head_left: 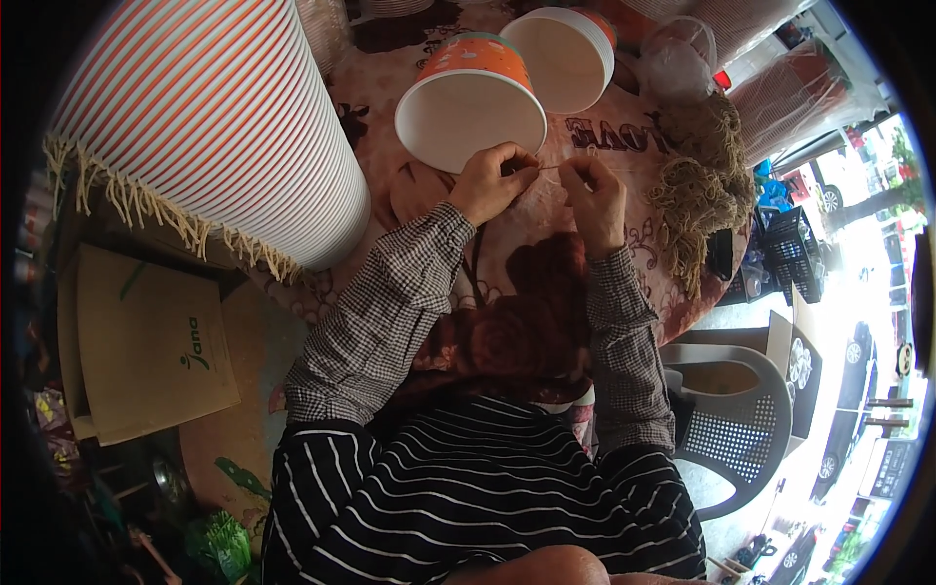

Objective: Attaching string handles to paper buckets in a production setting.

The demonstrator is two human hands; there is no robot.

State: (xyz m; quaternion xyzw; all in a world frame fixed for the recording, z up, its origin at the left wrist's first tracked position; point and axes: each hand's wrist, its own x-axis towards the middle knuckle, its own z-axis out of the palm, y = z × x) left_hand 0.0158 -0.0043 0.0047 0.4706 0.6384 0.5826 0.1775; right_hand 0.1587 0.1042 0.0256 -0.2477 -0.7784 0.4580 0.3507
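My left hand (pixel 497 183) is closed in a pinch in front of an orange-and-white paper bucket (pixel 473 122) that lies on its side, mouth toward me. Opposite it, my right hand (pixel 595 200) pinches too, its fingertips bent inward. A thin reddish strand (pixel 549 168) runs between the two sets of fingertips; it is too fine to tell its exact kind. Just behind the first bucket lie several nested paper buckets (pixel 561 63), their open mouth also turned my way. Both forearms wear checked sleeves above the table's patterned cloth (pixel 526 322).
A long stack of striped paper buckets (pixel 219 117) lies on the left. Fringed cloth (pixel 697 185) is bunched at right, near plastic-wrapped bucket stacks (pixel 804 97). Below left stands a cardboard box (pixel 151 341); a grey plastic chair (pixel 736 429) and black crate (pixel 795 244) are to the right.
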